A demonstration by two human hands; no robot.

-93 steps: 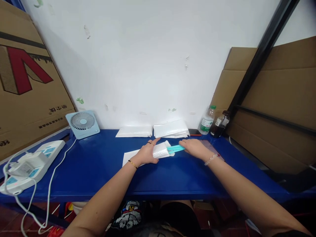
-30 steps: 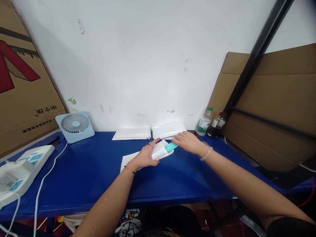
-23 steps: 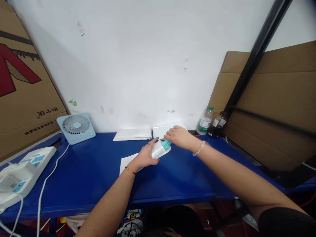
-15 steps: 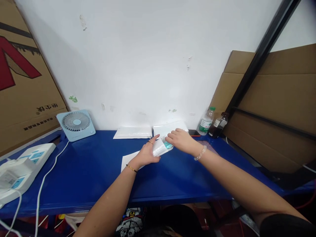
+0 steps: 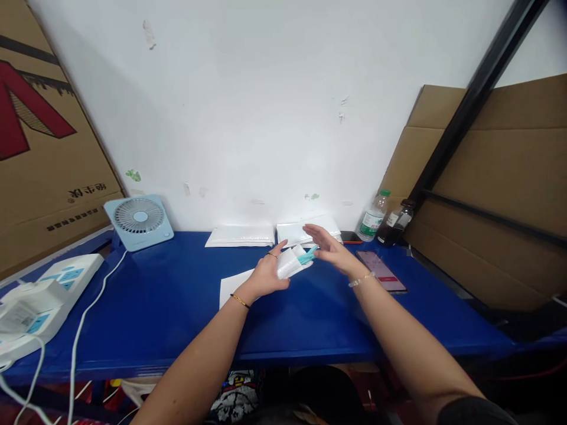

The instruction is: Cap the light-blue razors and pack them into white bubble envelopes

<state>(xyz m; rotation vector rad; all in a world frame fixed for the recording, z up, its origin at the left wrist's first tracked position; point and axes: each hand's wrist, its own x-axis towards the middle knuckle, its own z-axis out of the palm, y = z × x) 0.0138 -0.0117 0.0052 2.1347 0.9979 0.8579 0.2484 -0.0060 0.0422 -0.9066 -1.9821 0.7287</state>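
Note:
A small white padded pouch is held in my left hand, thumb on its near side and fingers behind it. Teal strips stick out of the pouch's right end. My right hand is just to the right of them, fingers apart, with nothing in its grip; its fingertips are close to the strips. Part of a white sheet lies under my left hand and wrist. Behind my hands, two stacks of white padded envelopes, the left one and the right one, rest against the wall.
A blue fan and a white power strip with cables are at the left of the blue table. On the right are a lit phone, a dark phone, a clear bottle and a dark bottle.
My right hand has let go of the pouch's end and drawn slightly right, its fingers spreading. The teal strips and the lit phone show more now.

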